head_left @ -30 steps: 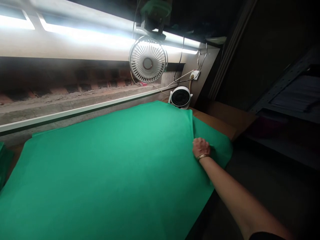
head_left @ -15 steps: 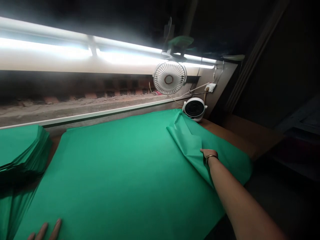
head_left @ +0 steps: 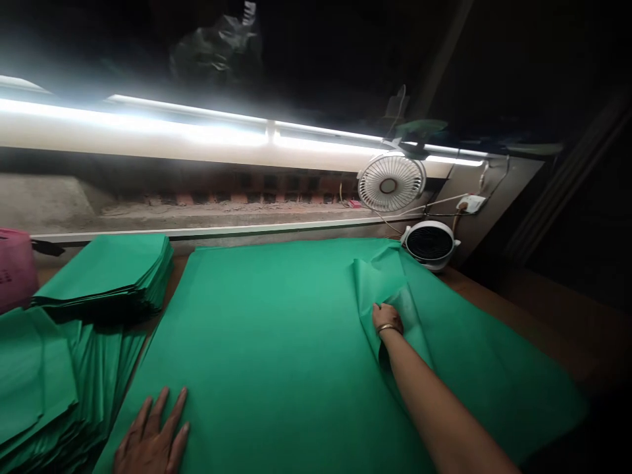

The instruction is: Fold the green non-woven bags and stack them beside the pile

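A large sheet of green fabric [head_left: 276, 329] covers most of the table. My left hand [head_left: 153, 434] lies flat on its near left part, fingers spread. Farther off to the right, my right hand [head_left: 388, 318], with a bangle at the wrist, is closed on a raised fold of the top layer. That fold leans to the left, and more green material spreads out beneath and to the right of it. The fingertips of my right hand are partly hidden in the fold.
Left of the sheet stand a stack of folded green pieces [head_left: 108, 263] and a looser green pile [head_left: 34, 375], with a pink bag [head_left: 16, 270] behind. A small fan [head_left: 429, 243] sits at the far right corner; a white fan [head_left: 392, 182] hangs above. Tube lights [head_left: 197, 131] run along the wall.
My right hand has drawn the fold of fabric leftward over the sheet. The view has swung left, bringing more of my left hand, the piles and the pink bag into sight.
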The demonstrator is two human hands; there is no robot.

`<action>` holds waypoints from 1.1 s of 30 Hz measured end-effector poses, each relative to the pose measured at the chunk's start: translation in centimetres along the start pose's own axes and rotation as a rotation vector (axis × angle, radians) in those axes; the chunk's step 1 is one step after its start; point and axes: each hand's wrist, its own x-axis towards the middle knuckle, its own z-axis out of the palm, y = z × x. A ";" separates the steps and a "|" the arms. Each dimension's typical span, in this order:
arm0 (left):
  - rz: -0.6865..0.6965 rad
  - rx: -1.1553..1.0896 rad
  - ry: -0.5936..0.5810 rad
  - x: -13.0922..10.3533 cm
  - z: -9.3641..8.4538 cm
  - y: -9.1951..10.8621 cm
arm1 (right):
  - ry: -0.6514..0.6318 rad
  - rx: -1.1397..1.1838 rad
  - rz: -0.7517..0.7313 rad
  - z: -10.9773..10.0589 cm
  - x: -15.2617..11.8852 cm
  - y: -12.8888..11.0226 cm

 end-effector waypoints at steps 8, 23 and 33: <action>0.003 -0.062 0.041 -0.4 -1.2 0.8 | -0.114 -0.322 -0.670 2.5 -12.6 -7.2; 0.028 -0.902 -0.204 -0.1 -9.1 5.9 | 0.204 -0.064 -1.665 2.5 -24.1 -0.2; -0.115 -1.081 -0.636 -4.6 -9.3 6.4 | -0.061 0.043 -1.711 3.4 -28.5 1.6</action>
